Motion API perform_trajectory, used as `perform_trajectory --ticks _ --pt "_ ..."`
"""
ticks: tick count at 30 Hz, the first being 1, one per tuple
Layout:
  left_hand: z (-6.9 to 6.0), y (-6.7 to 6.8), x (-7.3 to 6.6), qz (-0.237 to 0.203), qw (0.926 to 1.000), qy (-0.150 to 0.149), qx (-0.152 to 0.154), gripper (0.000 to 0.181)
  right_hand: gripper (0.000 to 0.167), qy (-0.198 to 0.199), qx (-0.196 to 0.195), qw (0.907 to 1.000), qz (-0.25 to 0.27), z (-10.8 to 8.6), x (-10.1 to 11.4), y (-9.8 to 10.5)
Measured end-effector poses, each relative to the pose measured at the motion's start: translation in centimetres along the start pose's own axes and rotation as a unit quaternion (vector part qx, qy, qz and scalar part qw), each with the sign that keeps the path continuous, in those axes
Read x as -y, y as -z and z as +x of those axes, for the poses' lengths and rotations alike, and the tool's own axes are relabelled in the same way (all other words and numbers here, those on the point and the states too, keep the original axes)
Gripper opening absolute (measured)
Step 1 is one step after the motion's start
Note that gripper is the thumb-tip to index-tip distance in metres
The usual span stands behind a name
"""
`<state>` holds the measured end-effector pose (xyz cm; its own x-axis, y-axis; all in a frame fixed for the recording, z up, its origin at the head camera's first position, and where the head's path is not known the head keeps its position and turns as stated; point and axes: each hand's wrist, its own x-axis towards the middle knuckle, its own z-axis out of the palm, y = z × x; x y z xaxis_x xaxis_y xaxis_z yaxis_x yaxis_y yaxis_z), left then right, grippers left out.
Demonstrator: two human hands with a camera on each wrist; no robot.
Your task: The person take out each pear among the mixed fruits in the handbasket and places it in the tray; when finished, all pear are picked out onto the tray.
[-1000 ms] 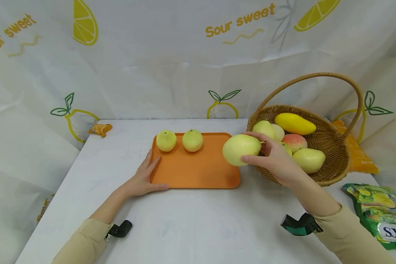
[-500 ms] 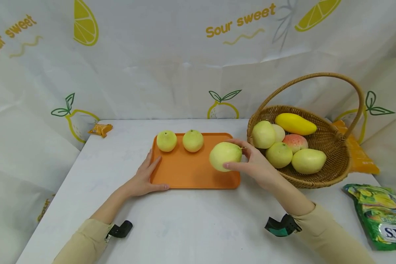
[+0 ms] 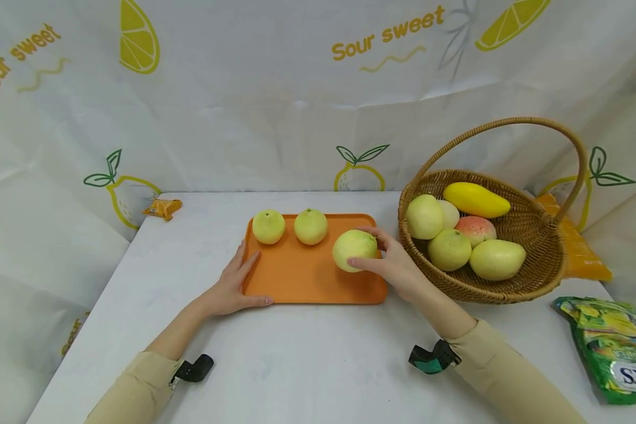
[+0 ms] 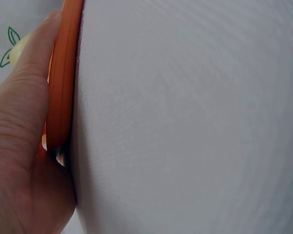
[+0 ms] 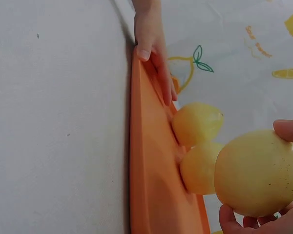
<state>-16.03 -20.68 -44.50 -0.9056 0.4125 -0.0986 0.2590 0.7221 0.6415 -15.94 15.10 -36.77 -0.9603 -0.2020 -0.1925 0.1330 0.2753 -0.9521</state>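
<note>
My right hand point(image 3: 394, 265) grips a rounded, pale yellow-green fruit point(image 3: 352, 250) between thumb and fingers, apparently just above the right side of a rectangular orange tray point(image 3: 307, 280), as my left hand point(image 3: 230, 288), fingers spread, touches the tray's left end near two round yellow-green fruits point(image 3: 268, 227).

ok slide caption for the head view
Right hand holds a rounded pale yellow fruit over a rectangular orange tray bearing two round yellowish fruits; left hand at its edge.
</note>
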Motion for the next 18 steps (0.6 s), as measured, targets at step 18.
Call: perform_trajectory --ticks 18 --pt "0.1 -0.1 0.1 0.002 1.0000 0.002 0.002 0.112 0.082 -0.021 -0.085 0.9961 0.005 3.6 -1.8 -1.4"
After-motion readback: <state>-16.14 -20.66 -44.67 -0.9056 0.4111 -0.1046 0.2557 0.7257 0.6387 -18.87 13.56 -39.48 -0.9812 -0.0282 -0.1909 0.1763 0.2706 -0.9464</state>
